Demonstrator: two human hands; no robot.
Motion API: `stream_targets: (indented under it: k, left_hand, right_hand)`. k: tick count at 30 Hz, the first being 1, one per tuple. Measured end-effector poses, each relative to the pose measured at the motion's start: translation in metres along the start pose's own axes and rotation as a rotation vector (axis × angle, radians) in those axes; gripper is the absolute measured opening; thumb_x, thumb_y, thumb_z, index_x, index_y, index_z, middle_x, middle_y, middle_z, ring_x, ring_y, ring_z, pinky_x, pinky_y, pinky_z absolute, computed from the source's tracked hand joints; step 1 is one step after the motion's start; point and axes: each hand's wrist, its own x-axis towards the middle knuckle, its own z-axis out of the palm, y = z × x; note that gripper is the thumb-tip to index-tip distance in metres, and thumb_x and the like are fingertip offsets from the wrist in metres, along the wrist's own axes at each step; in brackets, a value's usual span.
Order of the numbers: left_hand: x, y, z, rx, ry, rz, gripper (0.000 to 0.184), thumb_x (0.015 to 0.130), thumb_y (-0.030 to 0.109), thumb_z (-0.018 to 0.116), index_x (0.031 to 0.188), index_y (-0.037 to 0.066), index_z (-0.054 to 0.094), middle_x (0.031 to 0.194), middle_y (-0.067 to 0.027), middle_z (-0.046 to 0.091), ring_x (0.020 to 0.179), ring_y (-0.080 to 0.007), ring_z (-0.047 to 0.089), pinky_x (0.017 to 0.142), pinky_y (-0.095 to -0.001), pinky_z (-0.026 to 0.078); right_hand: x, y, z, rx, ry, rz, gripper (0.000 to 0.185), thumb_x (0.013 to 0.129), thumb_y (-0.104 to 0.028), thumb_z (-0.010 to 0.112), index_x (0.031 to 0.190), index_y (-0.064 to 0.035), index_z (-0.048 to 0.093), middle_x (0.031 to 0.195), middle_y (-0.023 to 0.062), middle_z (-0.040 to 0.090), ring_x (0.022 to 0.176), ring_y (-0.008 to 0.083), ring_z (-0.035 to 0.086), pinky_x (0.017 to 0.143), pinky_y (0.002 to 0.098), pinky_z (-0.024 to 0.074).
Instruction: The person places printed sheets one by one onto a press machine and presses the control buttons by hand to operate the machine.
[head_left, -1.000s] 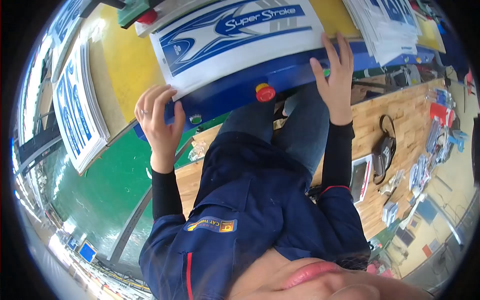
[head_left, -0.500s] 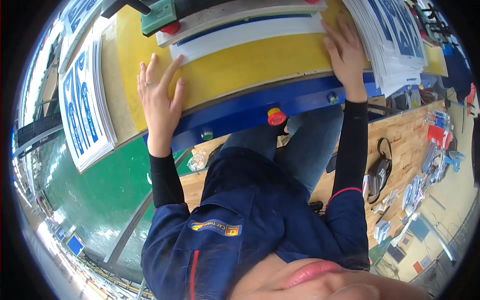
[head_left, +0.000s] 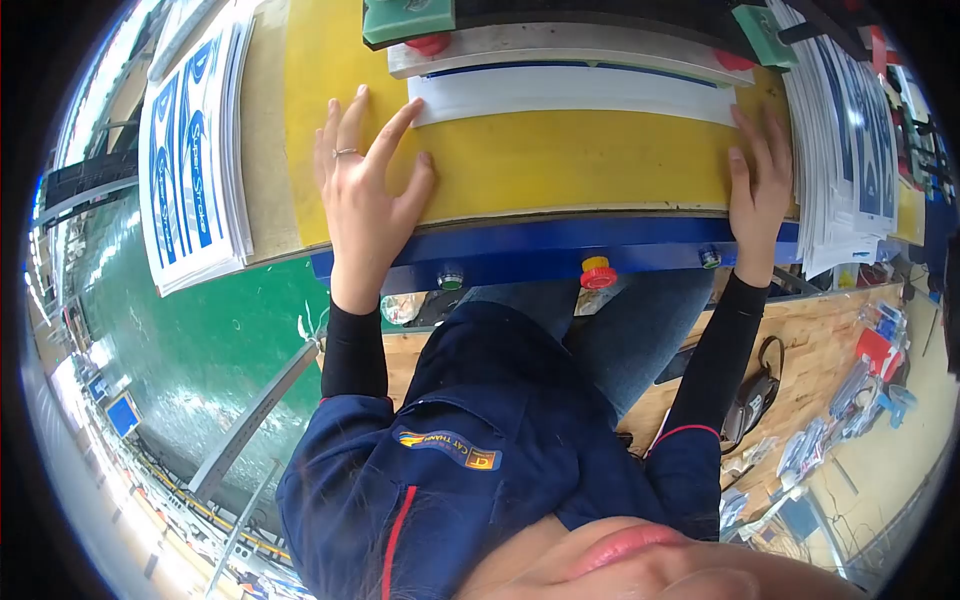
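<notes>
Smooth sheet [head_left: 570, 93], dull metal bar [head_left: 570, 45]

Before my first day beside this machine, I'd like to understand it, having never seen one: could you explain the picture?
A camera on the person's head looks forward and down. The left hand and right hand are bare and spread open over a yellow surface. Between them shows the near edge of a white sheet; a metal bar hides the rest. Each hand reaches a near corner; neither is closed around anything. Printed sheets lie stacked in a left pile and a right pile. A red button sits on the blue front.
</notes>
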Motion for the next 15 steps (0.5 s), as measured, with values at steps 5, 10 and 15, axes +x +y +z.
stream_targets:
  k: [5, 10, 15]
  left_hand:
    - [-0.0002, 0.0, 0.0002, -0.009, 0.001, 0.005, 0.045, 0.086, 0.02, 0.067, 0.13, 0.026, 0.069, 0.15, -0.0161, 0.049, 0.143, -0.0415, 0.039, 0.119, -0.0518, 0.027]
    - [-0.0004, -0.0002, 0.0019, -0.003, 0.014, 0.014, 0.045, 0.086, 0.02, 0.067, 0.131, 0.027, 0.069, 0.15, -0.0162, 0.05, 0.142, -0.0415, 0.041, 0.118, -0.0515, 0.029]
    - [-0.0008, -0.0013, 0.0028, 0.024, 0.019, 0.028, 0.045, 0.087, 0.022, 0.067, 0.132, 0.027, 0.069, 0.149, -0.0167, 0.05, 0.141, -0.0414, 0.041, 0.117, -0.052, 0.03]
  right_hand:
    - [0.0012, -0.0007, -0.0008, 0.019, -0.013, 0.019, 0.04, 0.097, -0.034, 0.055, 0.134, -0.0253, 0.065, 0.149, 0.0158, 0.05, 0.137, 0.0371, 0.046, 0.115, 0.0482, 0.0338]
    - [0.0004, 0.0011, 0.0001, 0.0, -0.013, 0.023, 0.04, 0.097, -0.036, 0.055, 0.135, -0.026, 0.065, 0.148, 0.015, 0.052, 0.136, 0.0366, 0.048, 0.114, 0.0484, 0.035]
    - [0.0006, 0.0022, 0.0026, -0.003, 0.013, 0.019, 0.039, 0.098, -0.037, 0.054, 0.134, -0.0261, 0.066, 0.146, 0.0152, 0.053, 0.135, 0.0373, 0.05, 0.112, 0.0478, 0.0385]
